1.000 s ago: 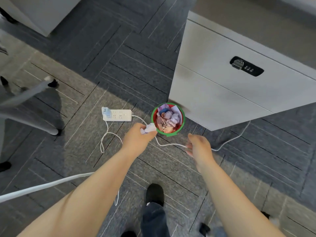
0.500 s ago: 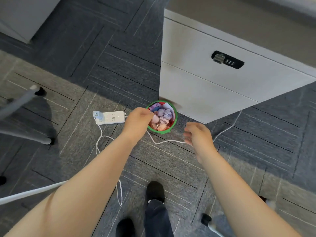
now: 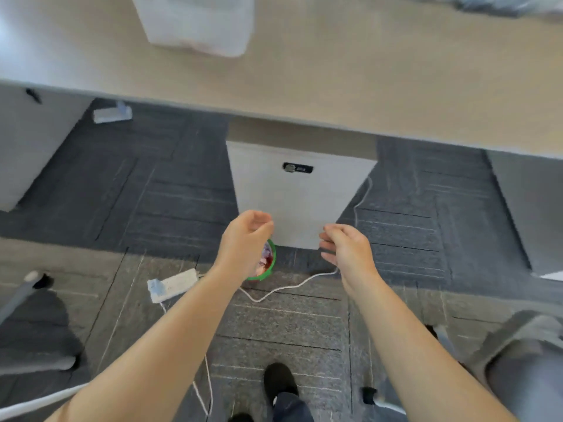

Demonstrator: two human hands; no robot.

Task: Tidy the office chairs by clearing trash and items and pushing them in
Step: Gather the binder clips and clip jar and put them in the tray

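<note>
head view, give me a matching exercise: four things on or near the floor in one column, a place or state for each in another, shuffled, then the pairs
Things:
1. small green-rimmed trash bin
2. white power strip
3. white drawer cabinet with a black combination lock
4. thin white cable

Places or states:
A. stands under the beige desk
B. lies flat on the carpet, left of the left forearm
C. filled with crumpled paper, partly hidden by the left hand
D. trails in loose curves across the carpet between the two forearms

Pairs: 1-C, 2-B, 3-A, 4-D
</note>
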